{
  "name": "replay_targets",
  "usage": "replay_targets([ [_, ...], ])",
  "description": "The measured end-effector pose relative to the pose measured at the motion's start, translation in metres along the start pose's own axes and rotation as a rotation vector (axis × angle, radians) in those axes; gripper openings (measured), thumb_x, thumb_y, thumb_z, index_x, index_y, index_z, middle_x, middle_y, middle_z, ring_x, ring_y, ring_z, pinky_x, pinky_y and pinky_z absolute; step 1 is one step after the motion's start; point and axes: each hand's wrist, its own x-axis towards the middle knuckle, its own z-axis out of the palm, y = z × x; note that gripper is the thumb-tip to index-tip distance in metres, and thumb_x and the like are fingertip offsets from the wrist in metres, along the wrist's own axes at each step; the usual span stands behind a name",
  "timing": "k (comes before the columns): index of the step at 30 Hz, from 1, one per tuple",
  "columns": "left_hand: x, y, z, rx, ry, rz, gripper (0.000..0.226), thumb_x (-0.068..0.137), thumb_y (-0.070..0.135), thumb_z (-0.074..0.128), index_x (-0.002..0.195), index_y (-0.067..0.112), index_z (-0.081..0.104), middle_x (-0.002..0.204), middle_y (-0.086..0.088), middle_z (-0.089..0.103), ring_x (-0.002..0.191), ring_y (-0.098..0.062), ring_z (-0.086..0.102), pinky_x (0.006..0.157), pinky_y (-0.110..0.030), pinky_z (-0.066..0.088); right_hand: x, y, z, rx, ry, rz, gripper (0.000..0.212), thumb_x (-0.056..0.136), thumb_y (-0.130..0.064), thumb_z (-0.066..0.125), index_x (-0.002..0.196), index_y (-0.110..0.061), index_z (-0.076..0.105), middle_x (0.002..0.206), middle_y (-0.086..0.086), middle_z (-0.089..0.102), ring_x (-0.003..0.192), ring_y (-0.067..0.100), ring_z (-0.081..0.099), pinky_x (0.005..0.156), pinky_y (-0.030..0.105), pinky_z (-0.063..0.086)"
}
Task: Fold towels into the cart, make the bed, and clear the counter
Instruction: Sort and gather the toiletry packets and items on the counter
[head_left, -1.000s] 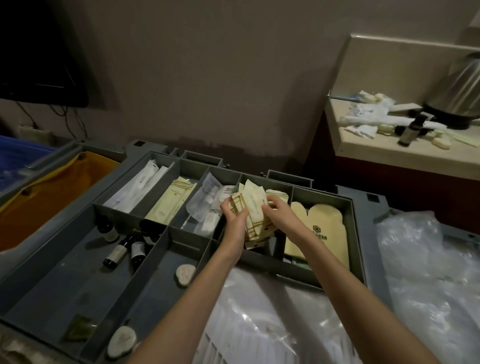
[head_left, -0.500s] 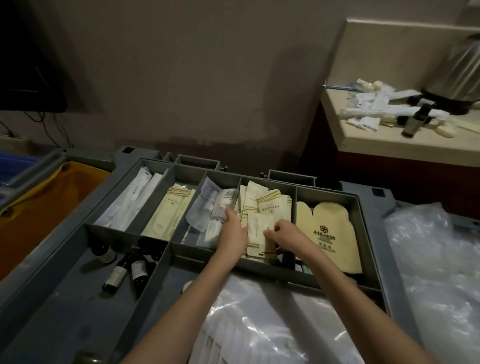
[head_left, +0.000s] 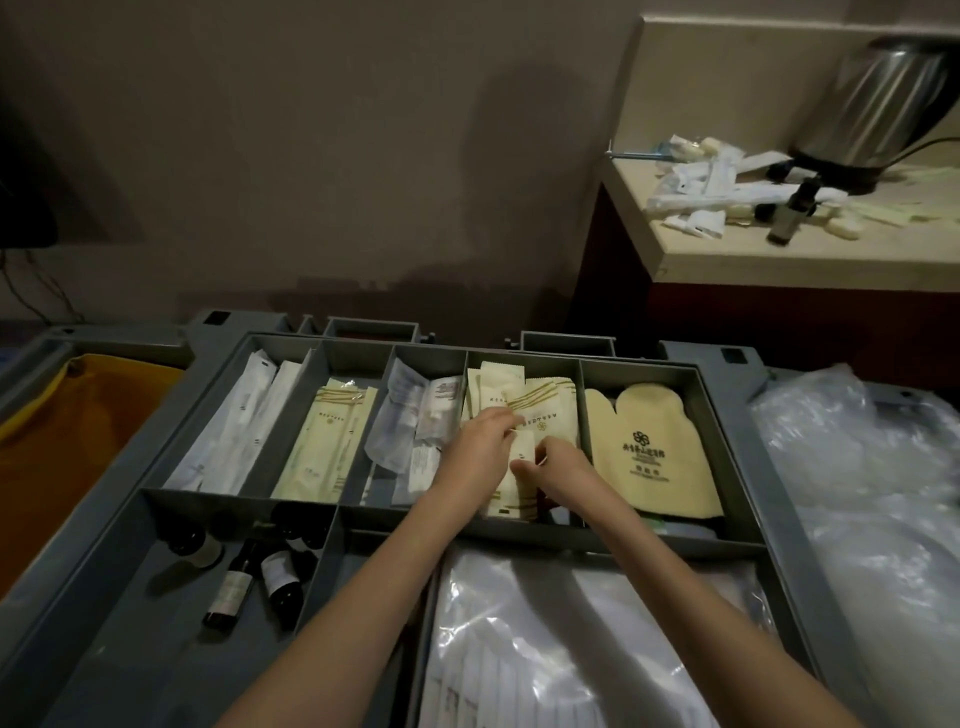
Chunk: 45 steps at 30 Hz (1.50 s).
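Far left on the cart tray (head_left: 171, 493) lie small dark bottles (head_left: 234, 587), then long white sachets (head_left: 244, 426) and cream packets (head_left: 332, 441). In the fourth compartment the left hand (head_left: 480, 447) rests curled on a stack of cream sachets (head_left: 545, 410), fingertips pinching one; the right hand (head_left: 563, 467) is curled beside it, thumb nipping a small sachet. These look light, thin and slippery, best squared up by their edges. A cream mitt (head_left: 654, 452) fills the next compartment. On the tabletop (head_left: 779, 254) at right, loose toiletries (head_left: 727, 197) sit scattered beside a kettle (head_left: 883, 98), likely next to collect.
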Motion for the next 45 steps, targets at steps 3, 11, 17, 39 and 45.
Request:
replay_targets([
  [3,0.0,-0.006,0.003,0.061,-0.115,0.007,0.032,0.096,0.018,0.051,0.128,0.014,0.058,0.13,-0.002,0.056,0.119,-0.015,0.051,0.1,-0.027,0.039,0.005,0.006,-0.002,0.018,0.118,-0.075,0.024,0.095,-0.028,0.055,0.109,-0.009,0.057,0.098,0.003,0.061,0.087,0.014,0.056,0.077,0.027,0.047],
  [11,0.004,-0.012,-0.001,-0.048,-0.14,-0.018,0.036,0.089,0.014,0.063,0.124,0.009,0.06,0.126,-0.005,0.059,0.114,-0.015,0.057,0.097,-0.029,0.046,0.023,0.004,-0.006,-0.258,0.133,-0.28,0.043,0.096,-0.004,0.041,0.139,-0.009,0.042,0.149,0.009,0.035,0.141,0.027,0.025,0.112,0.035,0.026],
  [17,0.014,-0.014,-0.011,0.005,-0.212,-0.007,0.053,0.083,0.018,0.07,0.133,0.012,0.052,0.133,-0.005,0.055,0.119,-0.016,0.053,0.099,-0.025,0.042,0.041,-0.004,-0.016,-0.217,0.097,-0.16,0.06,0.094,0.006,0.037,0.15,-0.012,0.022,0.16,0.005,0.009,0.147,0.024,0.003,0.116,0.034,0.014],
  [39,0.097,0.075,-0.035,0.341,-0.091,0.346,0.043,0.099,0.024,0.043,0.142,0.02,0.04,0.136,-0.003,0.049,0.123,-0.023,0.047,0.101,-0.036,0.038,0.034,0.006,-0.108,-0.18,0.48,-0.183,0.034,0.096,-0.006,0.046,0.129,-0.007,0.053,0.135,0.009,0.049,0.125,0.024,0.043,0.104,0.033,0.037],
  [45,0.152,0.147,-0.023,0.316,-0.071,0.418,0.043,0.098,0.025,0.045,0.141,0.022,0.04,0.136,-0.002,0.048,0.122,-0.022,0.047,0.1,-0.035,0.039,0.044,0.025,-0.202,-0.234,0.575,-0.218,0.033,0.096,-0.009,0.046,0.129,-0.01,0.052,0.134,0.007,0.047,0.128,0.025,0.038,0.103,0.034,0.038],
])
